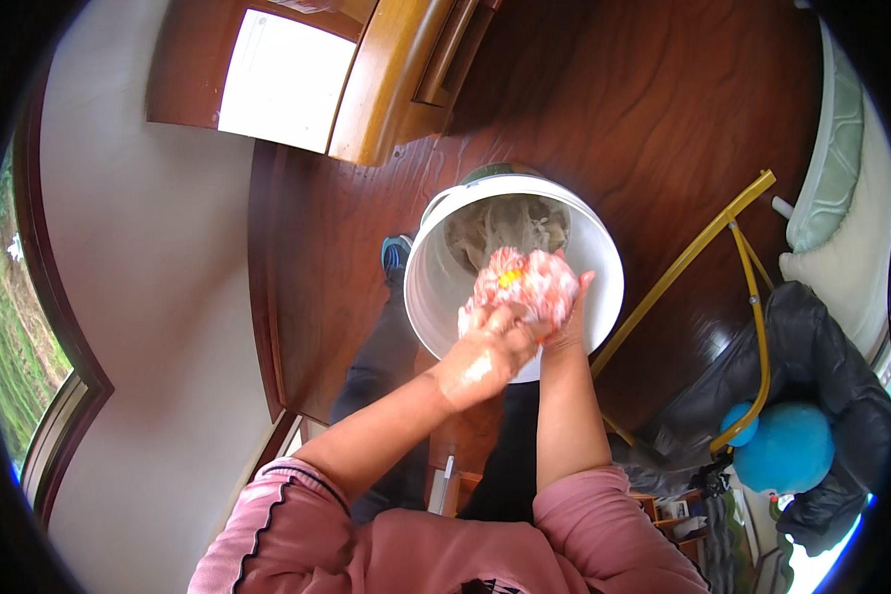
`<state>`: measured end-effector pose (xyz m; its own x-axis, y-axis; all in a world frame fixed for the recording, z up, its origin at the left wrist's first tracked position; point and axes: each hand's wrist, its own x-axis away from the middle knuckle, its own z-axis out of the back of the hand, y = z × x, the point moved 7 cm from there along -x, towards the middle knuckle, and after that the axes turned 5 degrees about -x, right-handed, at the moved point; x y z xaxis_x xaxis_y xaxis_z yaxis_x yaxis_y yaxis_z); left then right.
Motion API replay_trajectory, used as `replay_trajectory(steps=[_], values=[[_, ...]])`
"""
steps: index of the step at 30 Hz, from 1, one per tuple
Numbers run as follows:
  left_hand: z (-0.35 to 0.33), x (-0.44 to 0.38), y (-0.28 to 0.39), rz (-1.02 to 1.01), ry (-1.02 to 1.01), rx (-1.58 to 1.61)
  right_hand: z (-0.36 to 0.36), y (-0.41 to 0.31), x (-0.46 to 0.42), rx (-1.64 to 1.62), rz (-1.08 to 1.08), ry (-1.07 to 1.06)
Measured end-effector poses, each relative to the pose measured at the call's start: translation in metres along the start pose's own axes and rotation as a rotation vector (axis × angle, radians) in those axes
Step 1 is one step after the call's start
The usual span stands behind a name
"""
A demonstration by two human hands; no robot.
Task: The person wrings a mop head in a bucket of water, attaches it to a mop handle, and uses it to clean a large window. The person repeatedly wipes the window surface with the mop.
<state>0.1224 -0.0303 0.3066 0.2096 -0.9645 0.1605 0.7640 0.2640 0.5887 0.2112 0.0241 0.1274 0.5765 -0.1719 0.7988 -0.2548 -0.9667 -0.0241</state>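
Observation:
Over a white plastic bucket, my two hands press a wet, bunched pink cloth item between them; it has a small yellow-orange patch on top. My left hand grips it from the near left, knuckles up, with a wet sheen on its back. My right hand cups its right side, fingers partly hidden behind the bunch. Below, cloudy greyish water with paler material in it lies at the bottom of the bucket.
The bucket stands between my legs above a glossy wood floor. Wooden furniture is at upper left. On the right are a yellow metal frame, a black puffy jacket, a blue plush ball and a pale green quilted cushion.

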Motion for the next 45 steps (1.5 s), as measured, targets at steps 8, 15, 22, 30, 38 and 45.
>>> replay_trajectory(steps=[8,15,22,30,38,45], values=[[-0.002,-0.014,0.02,0.088,0.121,0.407,-0.079,0.021,0.044,-0.113,-0.2,-0.321],[-0.039,-0.032,-0.052,0.581,0.296,0.305,-0.035,0.009,0.002,-0.044,0.02,-0.091],[-0.069,0.011,-0.13,1.059,0.33,0.406,-0.053,-0.016,0.031,0.545,0.422,0.211],[-0.075,0.049,-0.106,0.658,0.219,0.498,-0.079,-0.02,0.07,1.482,0.825,0.034],[-0.069,0.027,-0.088,0.282,0.047,0.454,-0.14,-0.024,0.102,1.669,0.8,-0.279],[-0.009,0.012,-0.06,0.035,-0.12,0.868,-0.171,-0.015,0.113,1.11,0.514,-0.376]])
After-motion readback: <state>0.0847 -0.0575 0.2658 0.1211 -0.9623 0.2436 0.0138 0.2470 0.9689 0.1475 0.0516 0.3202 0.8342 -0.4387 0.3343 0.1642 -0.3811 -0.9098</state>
